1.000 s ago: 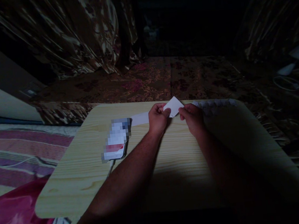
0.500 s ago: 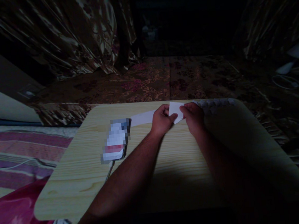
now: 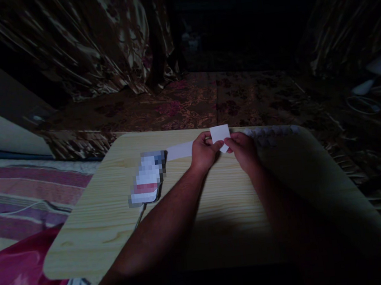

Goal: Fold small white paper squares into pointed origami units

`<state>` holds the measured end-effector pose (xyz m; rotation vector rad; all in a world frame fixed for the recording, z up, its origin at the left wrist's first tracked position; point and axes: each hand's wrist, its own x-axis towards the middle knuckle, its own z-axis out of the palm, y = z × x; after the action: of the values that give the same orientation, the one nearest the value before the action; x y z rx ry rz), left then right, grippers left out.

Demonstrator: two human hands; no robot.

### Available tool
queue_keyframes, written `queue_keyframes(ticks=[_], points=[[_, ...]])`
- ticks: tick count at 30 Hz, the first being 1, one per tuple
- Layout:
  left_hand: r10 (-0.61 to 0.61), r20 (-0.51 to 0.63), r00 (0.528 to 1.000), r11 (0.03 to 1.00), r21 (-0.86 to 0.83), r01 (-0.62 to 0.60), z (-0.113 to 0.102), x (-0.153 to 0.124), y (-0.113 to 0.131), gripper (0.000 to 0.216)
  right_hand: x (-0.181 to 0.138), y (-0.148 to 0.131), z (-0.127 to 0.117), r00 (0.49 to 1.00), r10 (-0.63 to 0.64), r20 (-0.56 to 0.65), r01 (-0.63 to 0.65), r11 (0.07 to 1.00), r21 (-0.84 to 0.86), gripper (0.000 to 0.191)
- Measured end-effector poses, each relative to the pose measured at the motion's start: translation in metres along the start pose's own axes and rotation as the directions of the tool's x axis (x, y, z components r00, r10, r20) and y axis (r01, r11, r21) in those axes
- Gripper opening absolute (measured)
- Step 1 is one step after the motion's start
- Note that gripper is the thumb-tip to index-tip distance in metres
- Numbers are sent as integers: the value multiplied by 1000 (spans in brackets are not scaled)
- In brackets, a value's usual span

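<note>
Between my two hands, a small white piece of paper [image 3: 220, 133] is held up just above the far part of the table. My left hand [image 3: 204, 152] pinches its lower left side, thumb in front. With thumb and fingers closed, my right hand [image 3: 244, 148] grips the lower right corner. Behind my left hand lies a flat white paper strip [image 3: 180, 150], its right end hidden by the hand. Several small pale folded pieces [image 3: 271, 131] sit in rows just right of my right hand; the dim light hides their detail.
A phone [image 3: 145, 179] with a blurred screen and a cable lies on the left of the wooden table [image 3: 89, 216]. A striped bed [image 3: 22, 192] with a shiny pink cloth [image 3: 23, 273] adjoins on the left. Patterned curtains [image 3: 108, 38] hang beyond.
The paper has turned more upright and shifted slightly left and up. My right hand has moved a little left and lower on it; my left hand has shifted slightly left.
</note>
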<state>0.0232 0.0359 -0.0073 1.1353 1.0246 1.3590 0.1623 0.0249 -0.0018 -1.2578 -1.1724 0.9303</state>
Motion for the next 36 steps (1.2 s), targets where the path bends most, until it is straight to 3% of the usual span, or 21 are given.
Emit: queue_keyframes(ticks=[4, 8, 10, 16, 25, 30, 36], points=[[24, -32, 999, 1000, 6, -24, 1, -1, 4, 34, -2, -3, -1, 1000, -21, -12, 20, 992, -123, 26], [36, -170, 985, 997, -54, -46, 1, 1, 6, 15, -2, -1, -3, 1000, -12, 5, 12, 992, -129, 20], [23, -196, 980, 995, -87, -40, 1, 3, 6, 17, -1, 0, -3, 999, -16, 28, 19, 992, -123, 18], [54, -122, 991, 995, -75, -63, 0, 2, 4, 27, 0, 3, -3, 997, -15, 77, 22, 995, -93, 21], [81, -103, 991, 996, -31, -85, 0, 1, 3, 21, 3, 10, -3, 995, -33, 90, 41, 995, -90, 26], [64, -60, 996, 998, -23, -66, 0, 0, 5, 20, 0, 7, -4, 992, -31, 126, 36, 998, -42, 32], [1, -69, 998, 996, -89, -7, 0, 0, 8, 17, 2, 11, -7, 982, -113, 154, 110, 994, 27, 36]])
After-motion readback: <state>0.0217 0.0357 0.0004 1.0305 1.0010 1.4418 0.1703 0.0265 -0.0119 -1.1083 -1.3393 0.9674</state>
